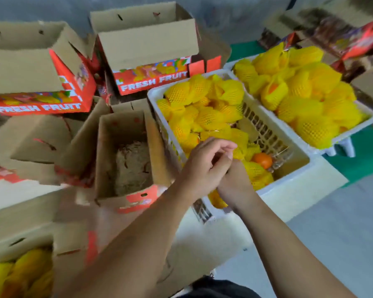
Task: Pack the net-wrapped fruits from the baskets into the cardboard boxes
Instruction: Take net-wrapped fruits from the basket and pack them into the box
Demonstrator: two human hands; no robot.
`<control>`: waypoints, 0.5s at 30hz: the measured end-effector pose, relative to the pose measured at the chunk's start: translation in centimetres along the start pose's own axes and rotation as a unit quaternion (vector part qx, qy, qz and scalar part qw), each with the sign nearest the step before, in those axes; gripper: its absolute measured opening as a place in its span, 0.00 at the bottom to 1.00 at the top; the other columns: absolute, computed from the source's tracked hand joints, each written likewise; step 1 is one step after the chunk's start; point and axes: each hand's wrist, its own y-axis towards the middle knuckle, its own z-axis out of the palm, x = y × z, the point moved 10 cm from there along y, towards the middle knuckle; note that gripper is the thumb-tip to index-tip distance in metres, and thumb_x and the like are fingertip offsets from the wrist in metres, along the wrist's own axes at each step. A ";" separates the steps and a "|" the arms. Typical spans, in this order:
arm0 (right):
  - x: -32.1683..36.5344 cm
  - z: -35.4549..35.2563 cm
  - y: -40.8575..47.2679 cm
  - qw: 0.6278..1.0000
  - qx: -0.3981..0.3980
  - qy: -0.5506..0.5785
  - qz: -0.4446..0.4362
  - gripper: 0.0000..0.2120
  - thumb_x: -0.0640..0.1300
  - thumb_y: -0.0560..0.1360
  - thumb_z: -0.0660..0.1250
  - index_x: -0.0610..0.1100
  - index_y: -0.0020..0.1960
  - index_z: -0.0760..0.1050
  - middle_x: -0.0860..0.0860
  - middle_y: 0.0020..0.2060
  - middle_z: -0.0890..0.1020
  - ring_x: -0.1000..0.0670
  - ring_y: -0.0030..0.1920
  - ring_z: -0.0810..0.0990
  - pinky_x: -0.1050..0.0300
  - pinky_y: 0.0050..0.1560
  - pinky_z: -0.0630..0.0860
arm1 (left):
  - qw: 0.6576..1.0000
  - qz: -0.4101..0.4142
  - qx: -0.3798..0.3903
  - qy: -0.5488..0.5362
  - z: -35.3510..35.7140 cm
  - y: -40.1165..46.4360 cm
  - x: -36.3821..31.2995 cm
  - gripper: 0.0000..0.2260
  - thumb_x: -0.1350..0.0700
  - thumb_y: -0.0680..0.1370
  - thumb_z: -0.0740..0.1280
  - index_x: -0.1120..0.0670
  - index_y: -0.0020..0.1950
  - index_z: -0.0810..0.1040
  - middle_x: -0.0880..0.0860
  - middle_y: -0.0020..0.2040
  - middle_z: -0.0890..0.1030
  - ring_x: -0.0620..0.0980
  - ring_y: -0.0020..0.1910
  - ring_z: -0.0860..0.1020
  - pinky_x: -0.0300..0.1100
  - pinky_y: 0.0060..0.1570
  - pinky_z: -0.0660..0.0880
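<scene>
From the head camera, both hands reach into the near white basket, which sits right of the middle. The left hand has curled fingers, and it seems to pinch the yellow net of a net-wrapped fruit at the near end of the basket. The right hand goes down behind the left one, and its fingers are hidden, so I cannot tell how it holds. The basket is partly full of yellow wrapped fruits. One bare orange shows at its near right end.

Just left of the basket stands an open cardboard box with shredded paper at the bottom and no fruit yet. A second white basket, heaped with wrapped fruits, sits to the far right. Two "FRESH FRUIT" boxes stand at the far left. A filled box shows at the near left corner.

To do this well, I think the hands should hold the whole fruit, not only the net, so the net stays on. Then they should set it softly on the paper in the open box.
</scene>
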 end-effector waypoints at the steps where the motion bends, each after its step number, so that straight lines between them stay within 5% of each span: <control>1: -2.5 -0.3 0.8 0.997 0.022 0.056 0.043 0.08 0.40 0.81 0.62 0.43 0.49 0.81 0.50 0.38 0.82 0.53 0.35 0.77 0.57 0.35 0.66 | 0.999 -0.014 0.017 0.039 0.7 1.4 1.4 0.09 0.56 0.82 0.65 0.54 0.59 0.83 0.49 0.54 0.83 0.47 0.55 0.82 0.48 0.57 0.78; 3: -6.7 -0.1 2.8 0.990 0.066 0.081 0.092 0.08 0.41 0.81 0.64 0.46 0.56 0.81 0.54 0.39 0.81 0.58 0.33 0.73 0.56 0.39 0.67 | 0.980 -0.074 0.037 0.179 0.8 3.2 5.0 0.08 0.53 0.83 0.65 0.50 0.57 0.82 0.48 0.54 0.85 0.50 0.55 0.82 0.49 0.55 0.77; 6: -9.6 0.9 6.7 0.990 0.107 0.034 0.089 0.13 0.40 0.80 0.66 0.45 0.64 0.79 0.50 0.47 0.83 0.50 0.41 0.80 0.58 0.43 0.69 | 0.928 -0.087 0.051 0.360 0.5 4.9 7.9 0.07 0.47 0.83 0.63 0.46 0.55 0.80 0.48 0.54 0.84 0.53 0.53 0.82 0.46 0.43 0.74; 10: -10.5 2.2 12.9 0.990 0.112 -0.084 0.032 0.23 0.40 0.77 0.67 0.43 0.72 0.73 0.41 0.64 0.77 0.38 0.63 0.77 0.50 0.61 0.72 | 0.895 -0.070 0.045 0.438 0.0 6.6 8.4 0.06 0.48 0.81 0.64 0.47 0.52 0.79 0.48 0.48 0.83 0.54 0.48 0.81 0.45 0.37 0.69; 15: -11.0 5.0 19.3 0.964 0.087 -0.246 -0.044 0.39 0.55 0.76 0.71 0.46 0.80 0.59 0.45 0.73 0.68 0.38 0.71 0.66 0.44 0.69 0.67 | 0.901 -0.086 0.005 0.426 -0.8 6.4 8.6 0.04 0.49 0.79 0.67 0.45 0.52 0.79 0.44 0.43 0.81 0.46 0.42 0.79 0.40 0.35 0.67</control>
